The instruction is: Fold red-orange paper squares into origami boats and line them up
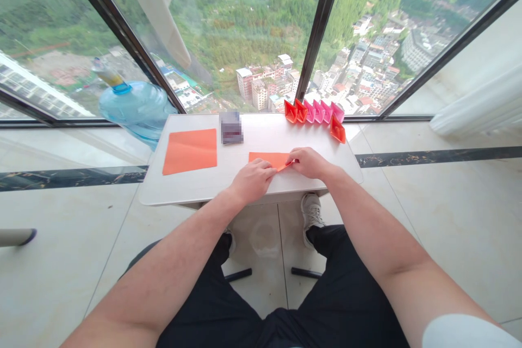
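An orange paper sheet (267, 158) lies folded on the small white table (204, 187), near its front edge. My left hand (252, 179) is closed with its fingertips pinching the sheet's near fold. My right hand (310, 163) is also closed, pinching the same fold at its right end. A flat orange sheet (190, 150) lies unfolded on the table's left side. Along the far right edge stands a row of folded paper boats (315, 113), some orange and some pink.
A small blurred box (231, 127) sits at the table's back middle. A blue water jug (136, 107) stands on the floor behind the table's left corner, against the floor-to-ceiling window. My legs and one shoe (311, 211) are under the table.
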`<state>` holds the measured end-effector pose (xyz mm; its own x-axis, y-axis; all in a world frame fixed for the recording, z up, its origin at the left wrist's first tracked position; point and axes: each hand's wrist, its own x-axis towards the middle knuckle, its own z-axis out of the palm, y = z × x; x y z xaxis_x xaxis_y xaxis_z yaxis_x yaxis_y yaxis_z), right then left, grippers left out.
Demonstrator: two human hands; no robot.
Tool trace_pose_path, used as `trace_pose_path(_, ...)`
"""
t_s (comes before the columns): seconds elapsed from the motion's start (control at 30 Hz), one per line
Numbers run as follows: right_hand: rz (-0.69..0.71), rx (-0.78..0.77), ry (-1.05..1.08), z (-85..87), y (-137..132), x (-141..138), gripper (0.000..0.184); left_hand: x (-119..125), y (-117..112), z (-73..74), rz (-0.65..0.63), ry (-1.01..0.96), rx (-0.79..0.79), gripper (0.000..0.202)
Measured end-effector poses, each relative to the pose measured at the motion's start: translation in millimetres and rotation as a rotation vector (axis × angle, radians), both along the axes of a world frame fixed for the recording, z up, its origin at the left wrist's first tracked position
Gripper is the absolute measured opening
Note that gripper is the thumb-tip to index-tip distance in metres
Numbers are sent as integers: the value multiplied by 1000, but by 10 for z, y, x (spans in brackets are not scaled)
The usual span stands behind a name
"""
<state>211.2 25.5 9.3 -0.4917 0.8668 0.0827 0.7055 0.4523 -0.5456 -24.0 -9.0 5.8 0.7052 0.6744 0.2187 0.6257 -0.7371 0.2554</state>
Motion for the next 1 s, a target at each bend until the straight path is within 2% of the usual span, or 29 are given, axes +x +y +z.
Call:
trace_pose_path(0.17, -55, -48, -14, 46, 73, 22, 29, 30, -23, 10, -9, 36, 14, 25)
trace_pose_path(0.33, -150, -131, 30, 53, 132, 7, 16, 50, -38, 23, -13, 71, 24, 24)
trace_pose_path(0.53, -129, -212, 87, 146, 171, -52, 17, 90, -85, 25, -7, 103, 46, 24)
trace_pose_path(0.7, -203, -328, 129, 176, 173, -107, 12, 100, -85, 32, -7, 120, 28, 24)
trace_pose_path(0.87, -311, -346, 117, 134, 184, -164, 7, 106, -90, 36, -7, 120, 34, 24)
trace_pose_path(1.0, -359, -278, 76, 91, 188, -220, 7, 113, -96, 45, -13, 115, 26, 24)
